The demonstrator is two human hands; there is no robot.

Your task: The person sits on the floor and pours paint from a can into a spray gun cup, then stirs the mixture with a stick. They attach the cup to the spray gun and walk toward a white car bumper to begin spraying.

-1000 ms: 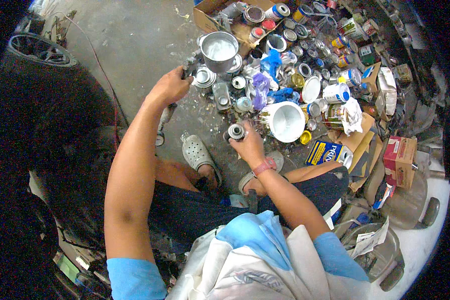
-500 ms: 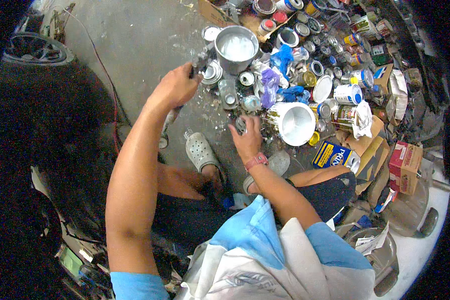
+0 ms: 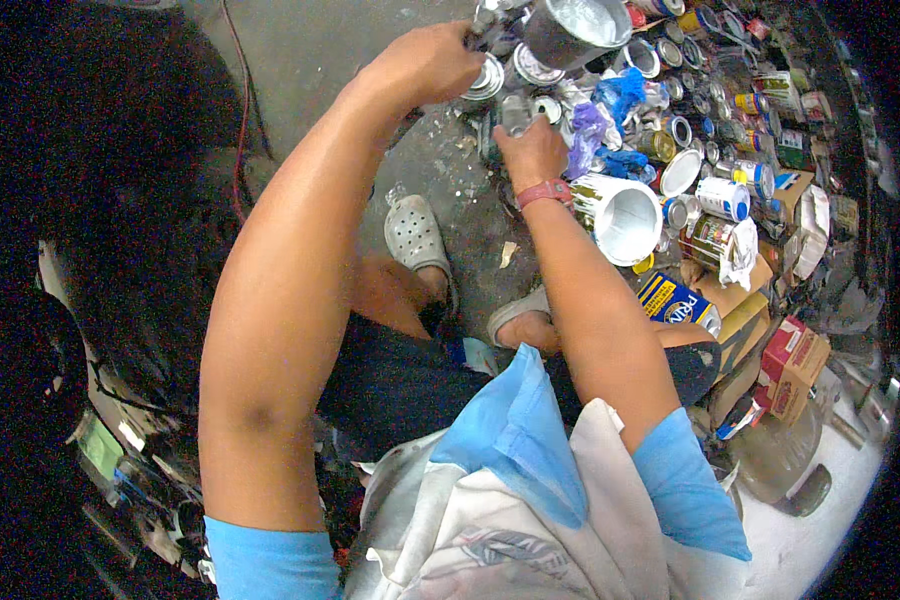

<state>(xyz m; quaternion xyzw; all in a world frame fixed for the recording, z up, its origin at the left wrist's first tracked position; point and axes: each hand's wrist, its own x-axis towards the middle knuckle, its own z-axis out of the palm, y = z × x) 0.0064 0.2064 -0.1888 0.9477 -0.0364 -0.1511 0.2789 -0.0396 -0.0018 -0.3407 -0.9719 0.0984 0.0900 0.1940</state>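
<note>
grip: right hand (image 3: 535, 158), half-curled at a clear container (image 3: 515, 113), cannot tell whether holding; left hand (image 3: 432, 65), curled around a grey metal tool (image 3: 484, 20), partly hidden. blue-and-yellow tin (image 3: 678, 300), lettered; bucket (image 3: 648, 222) near right hand, white inside; grey pot (image 3: 552, 40) beside the tool, pale contents.

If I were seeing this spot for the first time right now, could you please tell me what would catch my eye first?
Probably the big bucket, its round white inside showing, lower and to the right of the right hand. The bright purple material and blue material, both crumpled, stand out above that bucket. Then comes the grey pot with whitish contents, at the top edge.
</note>
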